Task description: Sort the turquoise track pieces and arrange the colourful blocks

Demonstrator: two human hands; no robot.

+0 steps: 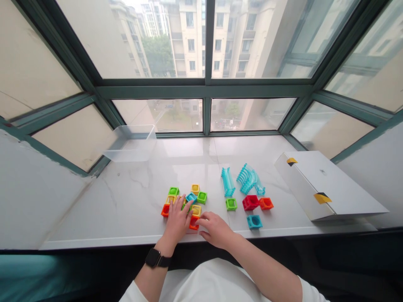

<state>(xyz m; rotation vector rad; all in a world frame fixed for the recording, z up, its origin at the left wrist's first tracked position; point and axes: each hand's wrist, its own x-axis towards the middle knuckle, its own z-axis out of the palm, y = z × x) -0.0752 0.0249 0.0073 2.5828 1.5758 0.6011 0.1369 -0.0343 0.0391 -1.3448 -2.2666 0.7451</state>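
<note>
My left hand point(179, 216), with a black watch on its wrist, lies over a cluster of coloured plastic blocks, fingers spread. Around it are a green block point(173, 191), a red block point(165, 210) and a blue block point(191, 197), which its fingertips are close to. Some blocks are hidden under that hand. My right hand point(215, 230) is at the cluster's right front, its fingers apart and curved beside an orange-red block point(194, 223). Whether they touch it I cannot tell. A yellow block point(196, 210) sits just behind.
To the right stand a green block point(231, 204), a dark red block point(250, 202), an orange block point(266, 203) and a blue block point(254, 222). Behind them lie translucent blue track pieces point(228, 182). A clear plastic bin point(129, 156) is back left; a white box point(333, 184) is right.
</note>
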